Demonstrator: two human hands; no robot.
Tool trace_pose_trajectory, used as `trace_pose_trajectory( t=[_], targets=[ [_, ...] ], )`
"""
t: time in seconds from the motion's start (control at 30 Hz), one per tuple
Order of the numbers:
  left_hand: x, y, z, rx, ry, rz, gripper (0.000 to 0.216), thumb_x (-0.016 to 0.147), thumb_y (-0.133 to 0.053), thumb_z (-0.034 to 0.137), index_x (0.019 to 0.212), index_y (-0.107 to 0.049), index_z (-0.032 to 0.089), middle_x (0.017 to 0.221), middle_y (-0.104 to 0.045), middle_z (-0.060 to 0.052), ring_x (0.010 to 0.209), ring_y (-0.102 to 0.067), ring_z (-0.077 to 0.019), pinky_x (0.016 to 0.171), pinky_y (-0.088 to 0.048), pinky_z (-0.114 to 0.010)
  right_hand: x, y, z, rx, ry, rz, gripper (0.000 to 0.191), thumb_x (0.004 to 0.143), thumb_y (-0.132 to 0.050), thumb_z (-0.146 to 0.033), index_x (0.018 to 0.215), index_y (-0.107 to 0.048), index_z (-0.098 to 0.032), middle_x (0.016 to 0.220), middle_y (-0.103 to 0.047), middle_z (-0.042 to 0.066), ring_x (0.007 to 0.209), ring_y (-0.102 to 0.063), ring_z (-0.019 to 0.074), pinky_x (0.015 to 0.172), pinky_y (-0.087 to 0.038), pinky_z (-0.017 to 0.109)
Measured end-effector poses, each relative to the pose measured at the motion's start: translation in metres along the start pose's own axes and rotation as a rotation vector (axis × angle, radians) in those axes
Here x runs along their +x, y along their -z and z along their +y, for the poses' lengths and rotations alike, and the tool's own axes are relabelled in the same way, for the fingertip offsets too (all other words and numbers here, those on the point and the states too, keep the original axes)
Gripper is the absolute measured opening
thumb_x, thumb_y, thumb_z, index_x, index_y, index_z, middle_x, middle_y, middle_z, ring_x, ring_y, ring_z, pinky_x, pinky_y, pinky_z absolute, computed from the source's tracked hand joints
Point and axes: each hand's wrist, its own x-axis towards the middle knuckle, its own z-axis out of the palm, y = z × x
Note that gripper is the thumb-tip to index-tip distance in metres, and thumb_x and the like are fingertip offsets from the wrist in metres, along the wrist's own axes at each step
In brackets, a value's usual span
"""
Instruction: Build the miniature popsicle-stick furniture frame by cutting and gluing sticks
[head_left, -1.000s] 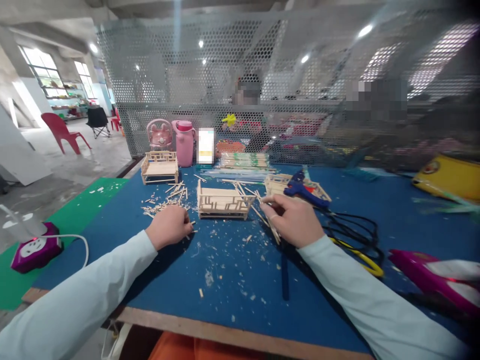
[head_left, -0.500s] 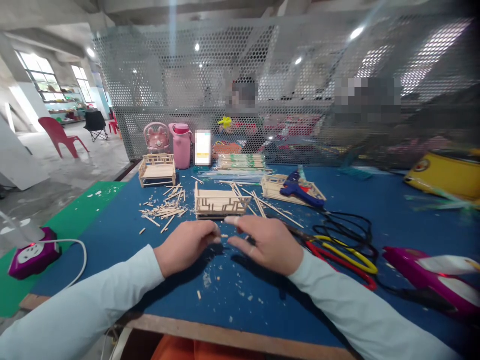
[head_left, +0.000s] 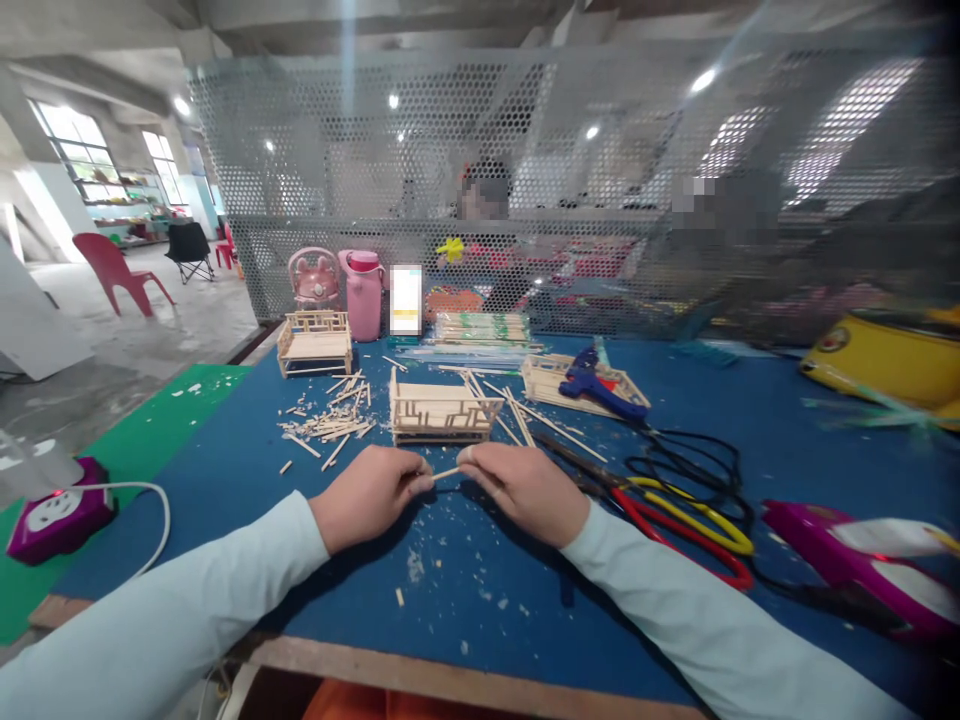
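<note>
Between my two hands a short thin wooden stick (head_left: 445, 474) is held nearly level, low over the blue tabletop. My left hand (head_left: 375, 498) pinches its left end, and my right hand (head_left: 525, 490) has its fingertips closed on the other end. Just beyond them stands a small wooden model bench (head_left: 442, 410) built of sticks, with a latticed side facing me. To the left of that model lies a heap of loose cut sticks (head_left: 337, 420). Longer sticks (head_left: 517, 410) lean and lie at its right.
Red-and-yellow-handled cutters (head_left: 675, 520) and black cable lie right of my hands. A blue glue gun (head_left: 600, 385) rests on another stick model. A finished-looking model bench (head_left: 315, 343), a pink bottle (head_left: 364, 295) and a lit phone (head_left: 406, 298) stand along the mesh screen (head_left: 360, 160). Purple power strips flank the table.
My right hand has moved slightly left and its fingers, spread before, are now closed on the stick's right end. My left hand stays nearly in place. The stick now shows clearly between both hands.
</note>
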Motion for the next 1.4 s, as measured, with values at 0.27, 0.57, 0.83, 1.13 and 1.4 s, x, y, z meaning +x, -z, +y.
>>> trace_pose_trajectory(
  t=[0.27,0.57,0.83,1.13,1.4],
  targets=[
    [0.0,0.0,0.001,0.137,0.032,0.026,0.032,0.091,-0.039,0.031,0.076,-0.063,0.017,0.074,-0.066,-0.005,0.066,-0.056,-0.0156,0.06,-0.036,-0.025,-0.001,0.003,0.001,0.073,-0.006,-0.059,0.023,0.094,-0.042,-0.024,0.092,-0.063,-0.019,0.083,-0.073,0.005,0.075,-0.067,0.0148,0.067,-0.049,0.024],
    [0.0,0.006,0.004,0.01,0.068,0.129,0.03,0.09,-0.042,0.034,0.075,-0.061,0.017,0.065,-0.06,-0.001,0.06,-0.05,-0.0124,0.059,-0.034,-0.024,0.002,0.006,0.002,-0.149,-0.067,0.036,0.021,0.092,-0.044,-0.025,0.084,-0.063,-0.019,0.075,-0.071,0.003,0.066,-0.065,0.0151,0.061,-0.043,0.024],
    [0.01,0.01,-0.018,-0.213,0.216,0.634,0.031,0.078,-0.051,0.019,0.108,-0.044,0.014,0.088,-0.053,-0.003,0.072,-0.048,-0.0117,0.066,-0.042,-0.025,0.02,0.005,0.018,-0.376,-0.087,0.246,0.023,0.09,-0.046,-0.023,0.076,-0.064,-0.016,0.077,-0.07,0.008,0.072,-0.06,0.0184,0.065,-0.04,0.028],
    [0.015,0.002,-0.028,-0.36,0.202,0.482,0.057,0.076,-0.053,0.014,0.129,-0.033,0.015,0.113,-0.051,-0.012,0.091,-0.051,-0.0164,0.071,-0.048,-0.028,0.027,0.001,0.013,-0.433,-0.082,0.214,0.026,0.09,-0.047,-0.025,0.072,-0.066,-0.017,0.07,-0.069,0.005,0.065,-0.056,0.0166,0.062,-0.028,0.031],
    [0.017,-0.004,-0.035,-0.438,0.197,0.418,0.06,0.077,-0.053,0.013,0.132,-0.031,0.014,0.114,-0.051,-0.013,0.095,-0.052,-0.0179,0.077,-0.05,-0.033,0.027,-0.002,0.016,-0.44,-0.054,0.225,0.027,0.089,-0.049,-0.023,0.068,-0.064,-0.017,0.07,-0.07,0.004,0.064,-0.057,0.0157,0.062,-0.028,0.03]
  ],
)
